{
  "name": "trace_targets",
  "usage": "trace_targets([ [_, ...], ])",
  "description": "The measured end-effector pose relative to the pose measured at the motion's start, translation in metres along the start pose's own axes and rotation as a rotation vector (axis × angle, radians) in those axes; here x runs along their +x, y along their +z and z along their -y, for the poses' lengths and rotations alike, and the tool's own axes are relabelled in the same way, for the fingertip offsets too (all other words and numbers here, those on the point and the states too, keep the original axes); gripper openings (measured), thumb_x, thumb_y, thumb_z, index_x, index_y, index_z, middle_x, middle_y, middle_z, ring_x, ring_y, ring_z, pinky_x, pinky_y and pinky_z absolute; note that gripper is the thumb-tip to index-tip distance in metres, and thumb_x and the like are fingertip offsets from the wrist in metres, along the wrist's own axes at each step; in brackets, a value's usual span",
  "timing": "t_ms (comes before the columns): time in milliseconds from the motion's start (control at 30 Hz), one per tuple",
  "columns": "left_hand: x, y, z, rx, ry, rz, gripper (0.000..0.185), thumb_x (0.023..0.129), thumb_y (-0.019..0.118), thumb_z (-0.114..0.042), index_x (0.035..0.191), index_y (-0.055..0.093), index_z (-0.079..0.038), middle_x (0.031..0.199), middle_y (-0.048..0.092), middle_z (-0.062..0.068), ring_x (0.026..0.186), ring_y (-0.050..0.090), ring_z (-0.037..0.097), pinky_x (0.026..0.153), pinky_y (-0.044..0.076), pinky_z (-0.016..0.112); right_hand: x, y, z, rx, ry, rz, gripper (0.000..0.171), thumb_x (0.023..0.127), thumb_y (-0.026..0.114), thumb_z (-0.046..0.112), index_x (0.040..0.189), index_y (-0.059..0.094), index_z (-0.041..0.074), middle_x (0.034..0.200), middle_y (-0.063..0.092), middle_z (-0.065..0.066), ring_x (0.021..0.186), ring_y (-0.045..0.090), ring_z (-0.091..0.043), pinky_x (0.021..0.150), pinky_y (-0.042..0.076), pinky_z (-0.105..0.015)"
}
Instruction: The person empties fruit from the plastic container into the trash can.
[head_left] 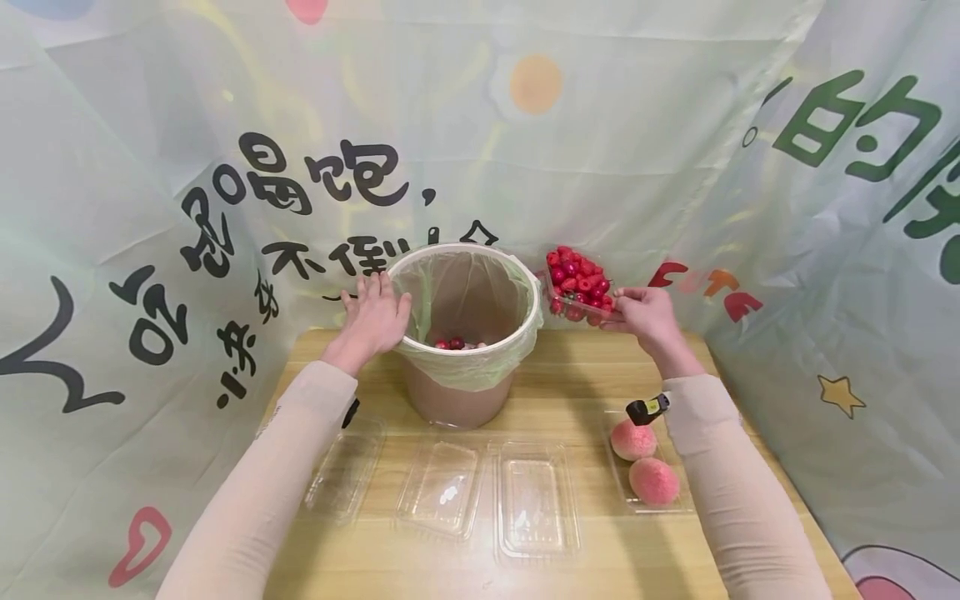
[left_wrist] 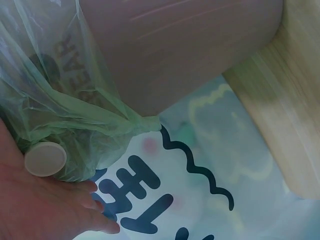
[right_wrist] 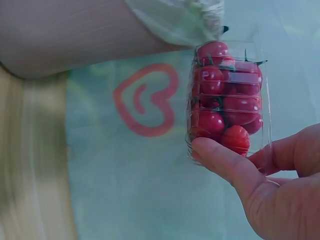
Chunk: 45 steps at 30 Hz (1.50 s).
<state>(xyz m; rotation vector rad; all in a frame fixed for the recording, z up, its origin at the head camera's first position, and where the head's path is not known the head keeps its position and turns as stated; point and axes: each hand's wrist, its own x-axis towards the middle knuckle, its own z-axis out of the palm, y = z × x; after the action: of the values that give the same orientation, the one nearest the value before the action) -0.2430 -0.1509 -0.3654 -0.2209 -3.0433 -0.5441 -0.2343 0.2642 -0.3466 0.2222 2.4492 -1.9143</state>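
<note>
Right hand pinches the clear tray of cherry tomatoes center-right of frame, beside the bin. Looks light, flimsy, spill-prone; grip the rim. Left hand, fingers flat, steadies the bin.

A makeshift staged booth: printed cartoon cloth backdrops hung on three sides of a small wooden table.

Clear glossy plastic punnet; thin green film liner; wood-grain table.
</note>
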Motion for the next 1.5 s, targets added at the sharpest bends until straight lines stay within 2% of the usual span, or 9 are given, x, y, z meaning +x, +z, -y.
trace_targets([
  [333,0.000,-0.001,0.002,0.001,-0.005,0.004,0.078,0.112,0.019,-0.045,0.163,0.010,0.013,0.171,0.007,0.036,0.159,-0.003,0.056,0.124,-0.003,0.078,-0.002,0.006,0.028,-0.015,-0.020,-0.026,0.045,0.110,0.044,0.009,0.150,0.046,-0.013,0.138,0.054,-0.028,0.071,0.073,0.002,0.081,0.063,-0.025],
  [500,-0.001,-0.002,-0.001,-0.003,-0.006,0.013,0.078,0.112,0.018,-0.045,0.163,0.009,0.013,0.171,0.006,0.035,0.160,-0.003,0.056,0.124,-0.003,0.077,-0.004,0.015,0.037,0.027,-0.050,-0.055,0.043,0.109,0.043,0.007,0.147,0.048,-0.013,0.131,0.056,-0.024,0.071,0.071,0.002,0.078,0.064,-0.023],
  [867,-0.001,-0.001,0.001,0.002,-0.014,0.014,0.078,0.112,0.019,-0.045,0.163,0.008,0.013,0.172,0.006,0.035,0.160,-0.002,0.055,0.124,-0.003,0.077,-0.001,0.052,0.061,0.092,-0.079,-0.069,0.042,0.107,0.041,0.003,0.146,0.050,-0.013,0.129,0.059,-0.026,0.070,0.070,0.000,0.084,0.063,-0.029],
  [1000,0.001,-0.001,0.000,0.010,-0.015,0.015,0.078,0.112,0.019,-0.046,0.163,0.008,0.012,0.172,0.006,0.034,0.160,-0.001,0.055,0.124,-0.003,0.077,0.002,0.067,0.065,0.120,-0.091,-0.065,0.043,0.105,0.040,-0.002,0.145,0.051,-0.014,0.131,0.059,-0.029,0.069,0.070,-0.003,0.088,0.063,-0.036],
  [1100,0.002,-0.001,0.000,0.017,-0.016,0.014,0.078,0.112,0.019,-0.046,0.163,0.008,0.012,0.172,0.006,0.035,0.160,-0.001,0.055,0.124,-0.002,0.077,0.004,0.079,0.065,0.146,-0.100,-0.064,0.045,0.103,0.038,-0.005,0.144,0.051,-0.015,0.133,0.058,-0.031,0.066,0.071,-0.005,0.086,0.064,-0.037],
  [1200,0.002,-0.001,-0.001,0.013,-0.016,0.016,0.078,0.111,0.019,-0.045,0.163,0.009,0.012,0.172,0.006,0.035,0.160,-0.002,0.055,0.124,-0.003,0.077,0.006,0.089,0.064,0.165,-0.109,-0.072,0.046,0.102,0.038,-0.005,0.144,0.051,-0.015,0.127,0.061,-0.029,0.062,0.070,-0.004,0.075,0.066,-0.030],
  [1300,0.002,-0.001,-0.001,0.015,-0.018,0.017,0.078,0.111,0.020,-0.046,0.163,0.010,0.012,0.172,0.006,0.035,0.160,-0.002,0.055,0.124,-0.003,0.077,0.009,0.098,0.064,0.172,-0.127,-0.088,0.048,0.099,0.038,-0.006,0.143,0.054,-0.014,0.110,0.062,-0.023,0.061,0.068,-0.003,0.065,0.064,-0.022],
  [1400,0.002,-0.001,-0.001,0.020,-0.022,0.018,0.079,0.112,0.019,-0.046,0.163,0.009,0.012,0.172,0.006,0.034,0.160,-0.002,0.054,0.125,-0.002,0.076,0.012,0.106,0.064,0.172,-0.149,-0.103,0.049,0.098,0.038,-0.007,0.143,0.055,-0.013,0.100,0.060,-0.016,0.067,0.068,-0.003,0.065,0.063,-0.020],
  [1500,0.002,-0.001,-0.001,0.020,-0.025,0.018,0.079,0.112,0.020,-0.047,0.164,0.009,0.011,0.172,0.007,0.034,0.160,-0.002,0.054,0.125,-0.002,0.076,0.015,0.114,0.064,0.180,-0.170,-0.110,0.048,0.099,0.039,-0.006,0.143,0.056,-0.012,0.108,0.065,-0.021,0.076,0.068,-0.004,0.069,0.064,-0.020],
])
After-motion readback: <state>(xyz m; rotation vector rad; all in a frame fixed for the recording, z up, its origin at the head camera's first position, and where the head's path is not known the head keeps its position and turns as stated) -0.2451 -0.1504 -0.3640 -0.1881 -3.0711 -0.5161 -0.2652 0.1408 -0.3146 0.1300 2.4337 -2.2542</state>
